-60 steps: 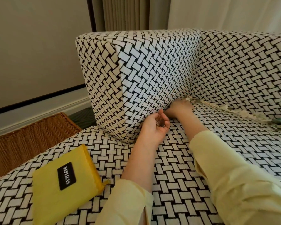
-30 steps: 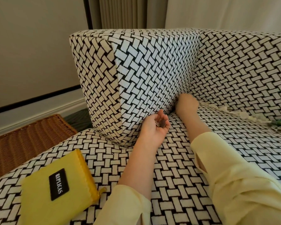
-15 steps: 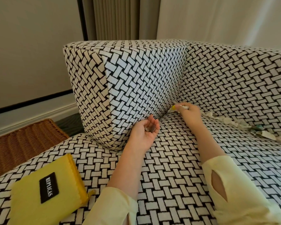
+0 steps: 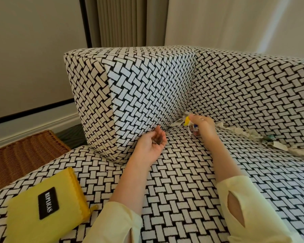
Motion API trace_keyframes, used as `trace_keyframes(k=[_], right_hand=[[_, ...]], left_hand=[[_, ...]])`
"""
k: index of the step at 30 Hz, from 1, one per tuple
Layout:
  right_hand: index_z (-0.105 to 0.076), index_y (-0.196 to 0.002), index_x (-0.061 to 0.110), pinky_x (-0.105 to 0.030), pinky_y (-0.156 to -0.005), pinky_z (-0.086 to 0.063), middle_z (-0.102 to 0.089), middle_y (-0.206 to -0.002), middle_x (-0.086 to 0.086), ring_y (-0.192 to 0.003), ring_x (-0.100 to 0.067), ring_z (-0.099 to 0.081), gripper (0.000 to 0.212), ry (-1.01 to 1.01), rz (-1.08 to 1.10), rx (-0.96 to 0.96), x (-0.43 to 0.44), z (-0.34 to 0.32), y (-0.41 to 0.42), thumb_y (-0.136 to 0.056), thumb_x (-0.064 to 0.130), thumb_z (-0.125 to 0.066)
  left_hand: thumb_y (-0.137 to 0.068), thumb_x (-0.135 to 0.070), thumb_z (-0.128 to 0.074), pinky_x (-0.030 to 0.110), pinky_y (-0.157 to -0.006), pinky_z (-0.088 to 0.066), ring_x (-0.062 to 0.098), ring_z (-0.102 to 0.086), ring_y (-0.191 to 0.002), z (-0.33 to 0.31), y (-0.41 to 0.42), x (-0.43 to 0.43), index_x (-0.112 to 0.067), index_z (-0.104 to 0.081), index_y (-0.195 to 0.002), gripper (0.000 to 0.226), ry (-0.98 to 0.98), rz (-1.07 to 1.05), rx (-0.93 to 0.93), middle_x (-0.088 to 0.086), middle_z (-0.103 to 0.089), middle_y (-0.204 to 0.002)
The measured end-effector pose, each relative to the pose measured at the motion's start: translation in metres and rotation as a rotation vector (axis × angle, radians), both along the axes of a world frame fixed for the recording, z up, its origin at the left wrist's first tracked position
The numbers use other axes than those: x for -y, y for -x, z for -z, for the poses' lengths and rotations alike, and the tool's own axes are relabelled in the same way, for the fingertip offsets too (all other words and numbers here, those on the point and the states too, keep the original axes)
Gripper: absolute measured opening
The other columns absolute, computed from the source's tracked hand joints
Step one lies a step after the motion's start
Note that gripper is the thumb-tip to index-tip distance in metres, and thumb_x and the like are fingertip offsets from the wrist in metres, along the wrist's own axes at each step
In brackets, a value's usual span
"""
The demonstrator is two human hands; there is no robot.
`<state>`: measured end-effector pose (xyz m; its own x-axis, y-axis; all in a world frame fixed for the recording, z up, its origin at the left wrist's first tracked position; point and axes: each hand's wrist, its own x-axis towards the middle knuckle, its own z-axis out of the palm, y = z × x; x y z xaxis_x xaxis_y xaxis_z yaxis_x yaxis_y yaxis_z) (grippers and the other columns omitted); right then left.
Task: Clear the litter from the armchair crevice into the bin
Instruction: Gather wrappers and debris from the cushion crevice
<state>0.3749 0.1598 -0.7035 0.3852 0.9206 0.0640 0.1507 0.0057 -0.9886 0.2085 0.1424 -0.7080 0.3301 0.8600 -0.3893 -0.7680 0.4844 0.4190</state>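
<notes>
The armchair (image 4: 182, 181) has a black-and-white woven cover. My right hand (image 4: 203, 126) is at the back left corner of the seat, closed on a bunch of litter (image 4: 187, 120) with white paper scraps and a yellow piece. My left hand (image 4: 151, 144) rests palm up against the armrest (image 4: 139, 95), cupping several coins (image 4: 156, 140). More paper litter (image 4: 256, 135) lies along the crevice between the seat and the backrest, running to the right.
A yellow pouch (image 4: 46, 206) with a black label lies on the seat's front left. A wicker basket (image 4: 21, 155) stands on the floor left of the armchair. Wall and curtain are behind.
My right hand went into the corner crevice and has come out holding a bunch of litter, lifted slightly. The left hand stays cupped with the coins. The view has tilted upward.
</notes>
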Motion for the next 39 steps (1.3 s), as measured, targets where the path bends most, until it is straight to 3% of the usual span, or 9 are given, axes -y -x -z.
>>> trace_keyframes(k=[7, 12, 17, 19, 22, 24, 27, 34, 39], right_hand=[[-0.061, -0.079, 0.016, -0.035, -0.087, -0.046, -0.066, -0.092, -0.009, -0.089, -0.024, -0.062, 0.035, 0.110, -0.133, 0.080, 0.014, -0.006, -0.010, -0.092, 0.044, -0.045], [-0.067, -0.080, 0.018, -0.029, -0.066, -0.045, -0.065, -0.077, -0.006, -0.072, -0.022, -0.057, 0.038, 0.102, -0.073, 0.140, 0.013, -0.008, -0.013, -0.095, 0.040, -0.040], [-0.068, -0.103, 0.011, -0.024, -0.047, -0.034, -0.059, -0.066, -0.002, -0.049, -0.014, -0.039, 0.029, -0.010, 0.145, 0.454, -0.006, -0.021, -0.013, -0.094, 0.020, -0.043], [-0.064, -0.111, 0.013, -0.019, -0.045, -0.031, -0.063, -0.079, -0.001, -0.047, -0.009, -0.037, 0.026, -0.008, 0.083, 0.531, -0.023, -0.023, -0.005, -0.095, 0.017, -0.044], [-0.063, -0.111, 0.008, -0.024, -0.063, -0.047, -0.065, -0.106, -0.005, -0.077, -0.018, -0.060, 0.025, 0.146, -0.017, 0.812, -0.050, -0.009, 0.007, -0.092, 0.018, -0.050], [-0.062, -0.105, 0.006, -0.035, -0.082, -0.049, -0.065, -0.107, -0.010, -0.096, -0.027, -0.059, 0.024, 0.267, -0.034, 1.063, -0.062, 0.004, 0.012, -0.091, 0.021, -0.048], [-0.059, -0.101, 0.006, -0.039, -0.086, -0.043, -0.061, -0.106, -0.012, -0.103, -0.029, -0.055, 0.022, 0.329, 0.034, 1.314, -0.066, 0.007, 0.019, -0.091, 0.014, -0.041], [-0.059, -0.100, 0.002, -0.038, -0.083, -0.045, -0.063, -0.104, -0.015, -0.098, -0.032, -0.057, 0.018, 0.236, 0.072, 1.252, -0.070, 0.012, 0.022, -0.090, 0.006, -0.044], [-0.056, -0.111, 0.006, -0.042, -0.097, -0.036, -0.056, -0.119, -0.015, -0.114, -0.033, -0.048, 0.026, 0.360, 0.055, 1.253, -0.073, 0.014, 0.022, -0.091, 0.013, -0.042]], left_hand=[[-0.098, -0.007, -0.035, 0.016, -0.041, -0.048, 0.012, -0.052, -0.065, 0.003, 0.000, -0.001, -0.003, -0.058, -0.087, 0.025, -0.004, 0.003, -0.013, 0.006, -0.054, -0.075], [-0.098, -0.007, -0.035, 0.016, -0.041, -0.048, 0.011, -0.052, -0.065, 0.003, 0.000, 0.000, -0.003, -0.058, -0.086, 0.026, -0.008, 0.003, -0.027, 0.006, -0.054, -0.075], [-0.098, -0.007, -0.035, 0.017, -0.040, -0.044, 0.011, -0.048, -0.060, 0.002, -0.006, 0.001, -0.007, -0.057, -0.085, 0.025, -0.085, 0.006, -0.190, 0.005, -0.052, -0.072], [-0.098, -0.007, -0.036, 0.016, -0.039, -0.044, 0.011, -0.046, -0.059, 0.002, -0.008, 0.000, -0.007, -0.056, -0.086, 0.024, -0.110, 0.006, -0.244, 0.005, -0.051, -0.071], [-0.098, -0.007, -0.036, 0.015, -0.040, -0.043, 0.011, -0.046, -0.059, 0.003, -0.008, -0.003, -0.008, -0.057, -0.085, 0.025, -0.101, 0.009, -0.251, 0.005, -0.051, -0.071], [-0.098, -0.007, -0.036, 0.016, -0.040, -0.044, 0.010, -0.046, -0.058, 0.004, -0.008, -0.005, -0.009, -0.058, -0.084, 0.026, -0.101, 0.018, -0.254, 0.005, -0.051, -0.070], [-0.098, -0.007, -0.035, 0.016, -0.043, -0.043, 0.009, -0.046, -0.059, 0.004, -0.009, -0.006, -0.009, -0.058, -0.085, 0.026, -0.111, 0.021, -0.250, 0.004, -0.051, -0.071], [-0.097, -0.006, -0.036, 0.020, -0.053, -0.042, 0.010, -0.048, -0.062, 0.003, -0.006, -0.002, -0.006, -0.058, -0.083, 0.027, -0.077, 0.023, -0.161, 0.006, -0.051, -0.074], [-0.097, -0.004, -0.033, 0.024, -0.060, -0.042, 0.013, -0.051, -0.066, 0.003, -0.002, 0.000, -0.004, -0.059, -0.082, 0.030, -0.050, 0.011, -0.089, 0.008, -0.053, -0.075]])
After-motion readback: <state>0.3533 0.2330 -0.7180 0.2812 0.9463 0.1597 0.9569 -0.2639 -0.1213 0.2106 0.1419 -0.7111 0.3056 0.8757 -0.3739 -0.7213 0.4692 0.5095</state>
